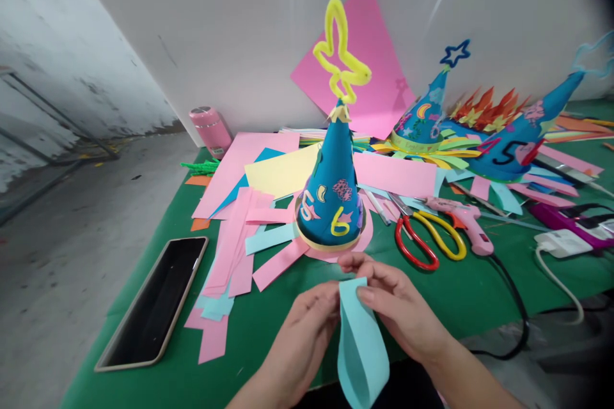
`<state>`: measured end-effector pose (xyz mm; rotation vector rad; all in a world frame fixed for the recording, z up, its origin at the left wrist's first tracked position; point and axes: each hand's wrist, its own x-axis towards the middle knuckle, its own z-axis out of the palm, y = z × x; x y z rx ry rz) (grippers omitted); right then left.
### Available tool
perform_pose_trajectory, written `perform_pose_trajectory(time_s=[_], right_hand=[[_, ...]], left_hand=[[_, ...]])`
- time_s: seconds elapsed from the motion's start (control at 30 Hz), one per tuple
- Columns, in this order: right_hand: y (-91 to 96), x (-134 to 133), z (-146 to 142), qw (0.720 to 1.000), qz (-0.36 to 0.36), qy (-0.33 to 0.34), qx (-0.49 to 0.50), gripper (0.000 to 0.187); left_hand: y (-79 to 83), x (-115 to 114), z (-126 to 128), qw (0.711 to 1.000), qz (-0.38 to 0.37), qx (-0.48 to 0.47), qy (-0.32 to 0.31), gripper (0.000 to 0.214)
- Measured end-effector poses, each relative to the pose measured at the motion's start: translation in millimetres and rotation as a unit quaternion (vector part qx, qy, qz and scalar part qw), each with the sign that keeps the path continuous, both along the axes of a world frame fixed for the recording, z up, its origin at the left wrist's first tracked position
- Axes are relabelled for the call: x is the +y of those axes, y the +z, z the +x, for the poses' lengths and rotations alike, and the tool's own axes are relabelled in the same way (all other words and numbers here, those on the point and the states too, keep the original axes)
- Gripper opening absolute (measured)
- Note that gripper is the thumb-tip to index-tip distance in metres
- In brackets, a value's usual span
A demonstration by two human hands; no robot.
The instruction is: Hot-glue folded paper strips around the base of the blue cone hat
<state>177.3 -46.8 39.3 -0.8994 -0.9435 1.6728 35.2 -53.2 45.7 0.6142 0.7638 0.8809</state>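
Observation:
A light blue paper strip [367,339] is bent over into a loop, its ends together at the top and the curve hanging down near the table's front edge. My right hand [391,297] pinches the joined ends between thumb and fingers. On the other side, my left hand [311,316] is closed at the strip's left edge, fingertips against the paper. Just beyond my hands stands a blue paper cone hat [330,185], upright, with a yellow pipe-cleaner shape [340,54] on its tip. Pink and light blue strips stick out from under its base.
A phone [156,300] lies at left beside loose pink strips [230,249]. To the right are scissors [426,239], a pink glue gun [463,220] with its black cord, and a purple power strip [582,223]. Two more cone hats [425,112] stand behind. A pink bottle [211,131] is back left.

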Motion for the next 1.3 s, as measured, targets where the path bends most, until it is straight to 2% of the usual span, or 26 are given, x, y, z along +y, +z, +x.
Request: perform_pose_trajectory(time_s=[0.13,0.23,0.33,0.6,0.83,1.03,1.3], right_hand=[[0.9,3,-1,0.995,0.051,-0.04,-0.071,0.009],[0.9,2,-2,0.989,0.079,-0.05,-0.113,0.01],[0.2,0,-2,0.984,0.096,-0.06,-0.137,0.01],[-0.1,-1,-4,0.973,0.113,-0.086,-0.18,0.013],[-2.3,3,0,0.967,0.127,-0.048,-0.217,0.004],[-5.6,6,-4,0.965,0.141,-0.078,-0.205,0.012],[-2.3,15,4,0.966,0.128,-0.139,-0.176,0.015]], left_hand=[[2.6,-2,-3,0.993,0.082,0.079,0.012,0.021],[1.0,-5,1,0.983,0.077,0.167,0.012,0.022],[-2.0,-7,5,0.976,0.063,0.208,0.017,0.029],[0.3,-6,10,0.971,0.062,0.227,0.04,0.032],[-1.3,1,7,0.957,0.133,0.257,-0.01,0.031],[-4.2,4,9,0.949,0.154,0.274,-0.008,0.025],[-7.8,0,11,0.956,0.115,0.266,-0.035,0.033]])
